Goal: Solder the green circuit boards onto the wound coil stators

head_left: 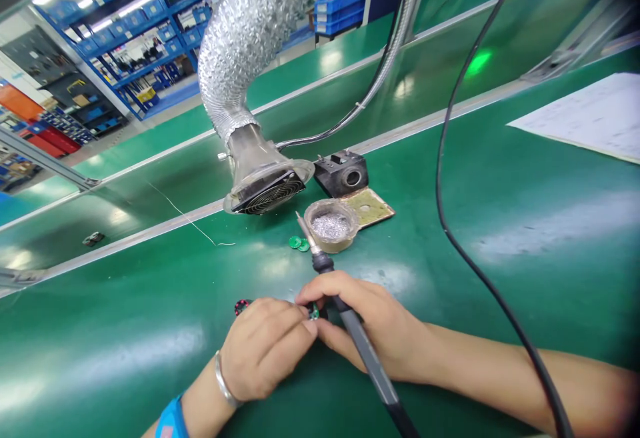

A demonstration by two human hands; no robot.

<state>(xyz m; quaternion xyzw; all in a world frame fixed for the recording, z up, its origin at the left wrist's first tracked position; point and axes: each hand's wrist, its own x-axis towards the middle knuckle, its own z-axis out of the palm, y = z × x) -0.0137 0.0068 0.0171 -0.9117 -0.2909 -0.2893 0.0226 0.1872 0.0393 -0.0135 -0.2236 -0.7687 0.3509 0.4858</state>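
Note:
My left hand (273,345) is closed, thumb and fingers pinched on a small green circuit board (313,313), mostly hidden by the fingertips. A coil-like ring with red and black parts (243,306) pokes out beyond my left knuckles. My right hand (375,321) holds a soldering iron (357,331), its handle running beneath the index finger and its tip pointing away from me. The fingertips of this hand also reach the circuit board. Past the hands, two small round green boards (299,243) lie on the bench beside the iron's tip.
A soldering stand (345,173) has a round tub of metal shavings (331,225) and a yellowish sponge tray (370,207). Above the bench hangs a fume extractor (270,188) on a foil duct. A black cable (443,178) loops down the right, near paper sheets (585,118).

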